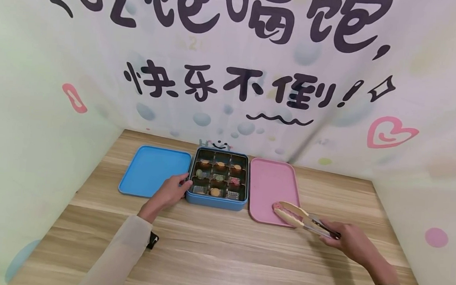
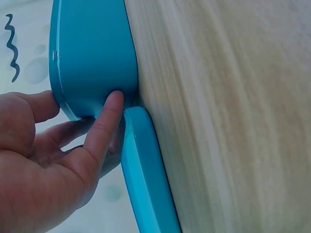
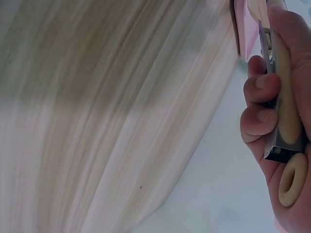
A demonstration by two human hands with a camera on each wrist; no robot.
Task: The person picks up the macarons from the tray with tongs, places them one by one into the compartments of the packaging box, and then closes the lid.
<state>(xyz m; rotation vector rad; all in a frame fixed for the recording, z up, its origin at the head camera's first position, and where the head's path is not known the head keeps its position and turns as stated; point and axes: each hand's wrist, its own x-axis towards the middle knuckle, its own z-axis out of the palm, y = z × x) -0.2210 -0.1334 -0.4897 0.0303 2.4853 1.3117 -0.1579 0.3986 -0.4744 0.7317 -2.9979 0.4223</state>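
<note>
My left hand [image 1: 173, 190] [image 2: 63, 155] touches the left side of a blue box [image 1: 214, 202] [image 2: 95, 48], its fingertips spread over the corner and rim. Inside the box, a dark divided insert [image 1: 211, 180] holds small orange, green and red items in several compartments. Tongs with beige tips [image 1: 313, 222] [image 3: 287, 97] are gripped by my right hand [image 1: 356, 245] [image 3: 296, 73], fingers curled round the handles. The tips are over the lower right part of a pink tray [image 1: 272, 184] [image 3: 246, 29], at a small reddish item [image 1: 277, 205]; whether they pinch it I cannot tell.
A blue tray or lid [image 1: 155, 170] [image 2: 146, 170] lies left of the box, close against it. The wooden table [image 1: 221, 255] meets a printed backdrop [image 1: 213, 124] behind the box and trays, with pale walls at both sides.
</note>
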